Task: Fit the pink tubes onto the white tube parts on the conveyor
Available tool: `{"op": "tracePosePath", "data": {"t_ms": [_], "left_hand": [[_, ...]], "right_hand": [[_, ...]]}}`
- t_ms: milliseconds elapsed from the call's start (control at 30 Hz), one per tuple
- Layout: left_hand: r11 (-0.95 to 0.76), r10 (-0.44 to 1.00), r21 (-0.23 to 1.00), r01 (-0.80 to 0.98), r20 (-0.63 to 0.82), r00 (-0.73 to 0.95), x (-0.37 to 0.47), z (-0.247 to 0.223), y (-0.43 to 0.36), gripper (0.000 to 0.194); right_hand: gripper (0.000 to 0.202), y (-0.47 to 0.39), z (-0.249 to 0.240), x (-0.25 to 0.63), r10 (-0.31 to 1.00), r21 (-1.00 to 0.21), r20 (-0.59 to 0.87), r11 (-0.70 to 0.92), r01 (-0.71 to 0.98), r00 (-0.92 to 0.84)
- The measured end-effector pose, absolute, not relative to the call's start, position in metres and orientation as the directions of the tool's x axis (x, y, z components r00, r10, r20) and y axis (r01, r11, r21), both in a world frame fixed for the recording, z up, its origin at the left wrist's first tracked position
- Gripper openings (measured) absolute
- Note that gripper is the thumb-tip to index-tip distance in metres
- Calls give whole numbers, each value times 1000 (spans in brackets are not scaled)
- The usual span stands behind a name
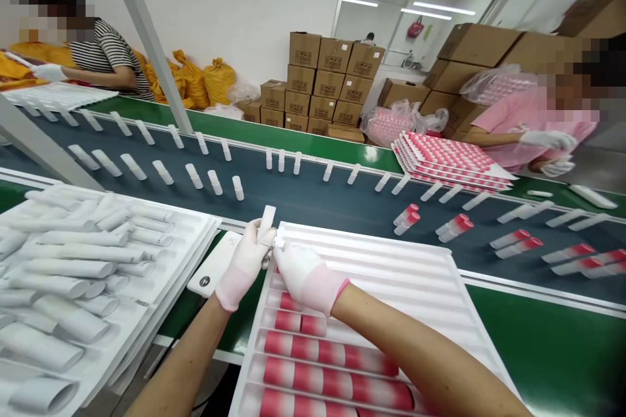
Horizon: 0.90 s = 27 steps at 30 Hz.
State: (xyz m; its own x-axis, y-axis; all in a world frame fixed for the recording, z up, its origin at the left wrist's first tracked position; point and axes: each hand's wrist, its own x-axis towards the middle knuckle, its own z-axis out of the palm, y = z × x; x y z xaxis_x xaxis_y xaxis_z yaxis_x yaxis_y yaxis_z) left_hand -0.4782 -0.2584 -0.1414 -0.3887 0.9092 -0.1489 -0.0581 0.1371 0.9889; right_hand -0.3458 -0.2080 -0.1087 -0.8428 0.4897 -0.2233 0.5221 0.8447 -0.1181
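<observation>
My gloved left hand (247, 260) is closed around a short white tube (267, 220), which stands up tilted above the fingers. Right beside it, my gloved right hand (298, 268) has its fingers pinched together near the tube's lower end; what lies between them is too small to make out. Both hands are over the back left corner of a white ribbed tray (381, 260). Red-and-white tubes (332, 352) lie in rows in the tray's nearer grooves, partly hidden by my right forearm. A white box-shaped device (218, 264) lies just left of my left hand.
White tubes (73, 267) are heaped on stacked trays at left. A dark conveyor belt (293, 199) carries white tubes and red-topped tubes (454, 227). Across it, one co-worker (533, 124) is beside stacked filled trays (450, 159); another (110, 55) is at far left. A slanted post (147, 32) rises at left.
</observation>
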Motion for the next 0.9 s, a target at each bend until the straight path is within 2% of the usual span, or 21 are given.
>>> {"op": "tracePosePath", "data": {"t_ms": [67,100,167,200,233,267,367,533,667,800,867,900], "left_hand": [[155,897,979,-130,-194,-397,-478,-142,-263,43],[151,905,976,-158,-201,-374,-478,-142,-265,42],[147,937,971,-188,-197,-287,-475,-139,-270,41],[150,952,972,-182,-191,-238,-473,-136,-272,40],[155,962,975,-159,-185,-200,-470,-133,-273,39],[163,968,979,-124,-184,-173,-467,-130,-274,37],[187,971,982,-22,-188,-145,-457,-118,-274,32],[201,978,973,117,-194,-73,-454,-103,-265,36],[187,982,973,133,-190,10,-449,-98,-260,39],[158,985,970,185,-168,38,-436,-106,-247,36],[119,991,954,274,-133,33,-441,-118,-231,32],[88,996,935,343,-85,-24,-449,-124,-219,36]], "right_hand": [[29,-195,-110,-338,508,-232,-128,820,524,-852],[25,-186,-110,-333,549,-363,-63,765,532,-833],[24,-167,-108,-324,690,-720,15,509,471,-723],[26,-158,-107,-319,758,-871,8,325,368,-652],[30,-151,-106,-315,804,-960,-21,151,237,-595],[33,-146,-104,-312,820,-992,-46,28,121,-570],[34,-142,-97,-302,801,-991,-15,-90,-97,-598],[37,-147,-89,-284,724,-977,88,-72,-201,-684],[42,-157,-88,-277,709,-987,76,-45,-153,-701],[34,-161,-92,-278,749,-997,35,-21,-77,-662],[36,-145,-96,-276,780,-997,22,67,49,-625],[37,-131,-99,-274,824,-977,28,143,159,-566]]}}
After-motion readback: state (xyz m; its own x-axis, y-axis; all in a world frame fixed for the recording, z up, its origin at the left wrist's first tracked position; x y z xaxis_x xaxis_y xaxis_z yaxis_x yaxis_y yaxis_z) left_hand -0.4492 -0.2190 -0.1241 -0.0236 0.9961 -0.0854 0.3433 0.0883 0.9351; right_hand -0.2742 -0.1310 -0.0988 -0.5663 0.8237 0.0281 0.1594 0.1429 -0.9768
